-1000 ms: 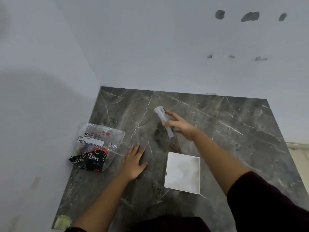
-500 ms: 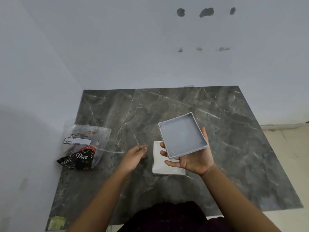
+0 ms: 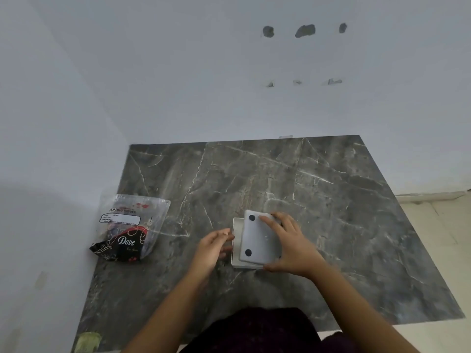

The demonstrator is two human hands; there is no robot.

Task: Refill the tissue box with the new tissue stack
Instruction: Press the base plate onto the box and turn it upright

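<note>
A white square tissue box (image 3: 236, 242) lies on the dark marble table (image 3: 331, 212), near its front middle. On top of it, slightly askew, sits a grey square cover panel (image 3: 257, 240) with two dark round feet facing up. My right hand (image 3: 293, 247) grips this panel along its right side, fingers spread over the top. My left hand (image 3: 212, 244) hovers at the box's left edge, fingers apart, fingertips close to the rim. A clear plastic tissue packet (image 3: 128, 226) with a black and red "Dove" print lies at the table's left side.
White walls close off the back and left of the table. A pale tiled floor (image 3: 433, 225) shows to the right. A yellow-green scrap (image 3: 88, 340) sits at the front left corner. My dark clothing fills the bottom middle.
My right hand has turned the grey panel over and lowered it from the air onto the white box. My left hand has moved right, up to the box's left edge.
</note>
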